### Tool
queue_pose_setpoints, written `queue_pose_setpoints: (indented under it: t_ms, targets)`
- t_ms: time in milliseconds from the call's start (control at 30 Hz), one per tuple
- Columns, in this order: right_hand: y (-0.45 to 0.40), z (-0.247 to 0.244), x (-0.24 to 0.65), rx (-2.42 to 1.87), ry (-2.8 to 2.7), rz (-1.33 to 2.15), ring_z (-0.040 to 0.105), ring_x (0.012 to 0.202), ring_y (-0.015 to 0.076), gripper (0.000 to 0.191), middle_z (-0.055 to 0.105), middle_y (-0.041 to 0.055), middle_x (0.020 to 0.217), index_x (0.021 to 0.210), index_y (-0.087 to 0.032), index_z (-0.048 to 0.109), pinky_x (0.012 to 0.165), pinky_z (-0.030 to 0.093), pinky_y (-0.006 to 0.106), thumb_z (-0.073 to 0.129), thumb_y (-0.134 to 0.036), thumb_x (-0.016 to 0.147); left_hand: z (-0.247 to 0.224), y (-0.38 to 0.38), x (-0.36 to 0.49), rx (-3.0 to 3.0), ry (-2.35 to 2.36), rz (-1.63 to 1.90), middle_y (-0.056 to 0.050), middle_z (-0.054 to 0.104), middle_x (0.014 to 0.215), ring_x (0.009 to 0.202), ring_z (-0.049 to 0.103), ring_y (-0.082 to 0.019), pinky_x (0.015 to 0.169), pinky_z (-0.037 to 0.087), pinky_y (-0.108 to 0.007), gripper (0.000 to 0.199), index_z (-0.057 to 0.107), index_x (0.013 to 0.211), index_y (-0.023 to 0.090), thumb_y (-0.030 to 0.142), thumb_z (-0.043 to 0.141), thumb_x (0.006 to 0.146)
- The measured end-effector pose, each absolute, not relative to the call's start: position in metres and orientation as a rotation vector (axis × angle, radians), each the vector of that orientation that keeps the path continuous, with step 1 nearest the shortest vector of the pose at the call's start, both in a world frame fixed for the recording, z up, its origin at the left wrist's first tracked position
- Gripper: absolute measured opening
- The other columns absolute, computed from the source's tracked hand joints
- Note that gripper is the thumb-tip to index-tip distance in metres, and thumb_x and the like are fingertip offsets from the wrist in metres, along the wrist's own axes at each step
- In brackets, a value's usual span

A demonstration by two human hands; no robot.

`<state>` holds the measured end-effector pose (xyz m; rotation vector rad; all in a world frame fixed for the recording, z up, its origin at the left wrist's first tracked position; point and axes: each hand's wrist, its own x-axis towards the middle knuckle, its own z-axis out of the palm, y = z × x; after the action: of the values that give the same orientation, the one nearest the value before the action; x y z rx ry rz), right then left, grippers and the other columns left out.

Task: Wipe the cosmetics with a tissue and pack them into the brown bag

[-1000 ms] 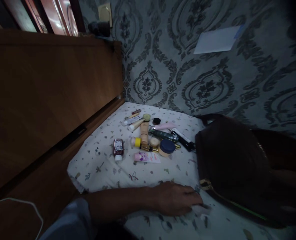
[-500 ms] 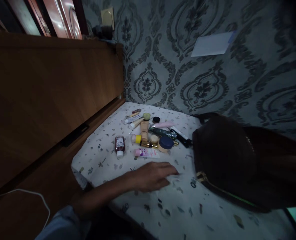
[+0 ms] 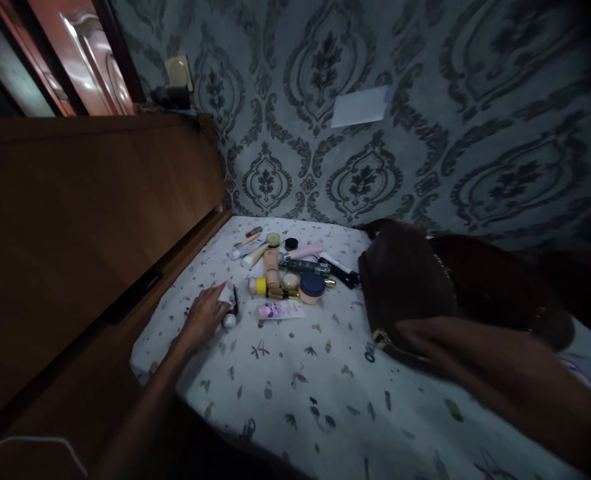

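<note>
My left hand is closed at the table's left side, its fingers around a small white item whose kind I cannot make out. Touching or just behind these fingers is a dark red bottle with a white cap, partly covered. My right hand, smeared by motion, reaches in from the right against the front of a dark brown bag; its fingertips are hard to make out. Between the hands lie a pink and white tube, a jar with a navy lid and a beige tube.
More cosmetics lie farther back: a dark green tube, a pink tube, a black lid and a pale green jar. A wooden panel borders the table on the left. Patterned wallpaper covers the wall behind.
My left hand has moved left from the table's middle to the red bottle. My right hand has come forward from the bag's far right to its front. The bag sits lower; the view has shifted right.
</note>
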<state>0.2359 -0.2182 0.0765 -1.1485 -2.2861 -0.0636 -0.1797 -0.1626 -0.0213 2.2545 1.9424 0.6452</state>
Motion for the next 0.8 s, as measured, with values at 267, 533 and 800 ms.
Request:
queue_pose_setpoints:
  t_ms: [267, 533, 800]
  targets:
    - [-0.220, 0.011, 0.119, -0.972, -2.299, 0.867, 0.070, 0.085, 0.0189, 0.024, 0.074, 0.0090, 0.100, 0.105, -0.017, 0.068, 0.077, 0.055, 0.030, 0.050, -0.025, 0.093, -0.021, -0.144, -0.177, 2.181, 1.866, 0.505, -0.014, 0.055, 0.136, 0.128, 0.046, -0.031, 0.108, 0.037, -0.043, 0.063, 0.044, 0.143, 0.015, 0.033, 0.057, 0.084]
    - [-0.214, -0.012, 0.049, -1.073, -1.984, 1.251, 0.066, 0.089, 0.0192, 0.034, 0.067, 0.0115, 0.109, 0.113, -0.012, 0.064, 0.076, 0.052, 0.029, 0.062, -0.018, 0.080, -0.016, -0.157, -0.154, 2.139, 2.028, 0.521, -0.009, 0.057, 0.106, 0.110, 0.054, -0.030, 0.092, 0.046, -0.040, 0.042, 0.052, 0.116, 0.018, 0.026, 0.059, 0.075]
    - [-0.226, -0.032, 0.029, -1.057, -1.862, 1.318, 0.066, 0.087, 0.0195, 0.042, 0.062, 0.0118, 0.114, 0.116, -0.014, 0.059, 0.074, 0.052, 0.029, 0.064, -0.016, 0.074, -0.020, -0.175, -0.142, 1.939, 2.119, 1.075, -0.006, 0.053, 0.099, 0.096, 0.058, -0.027, 0.084, 0.050, -0.040, 0.035, 0.057, 0.107, 0.020, 0.033, 0.059, 0.075]
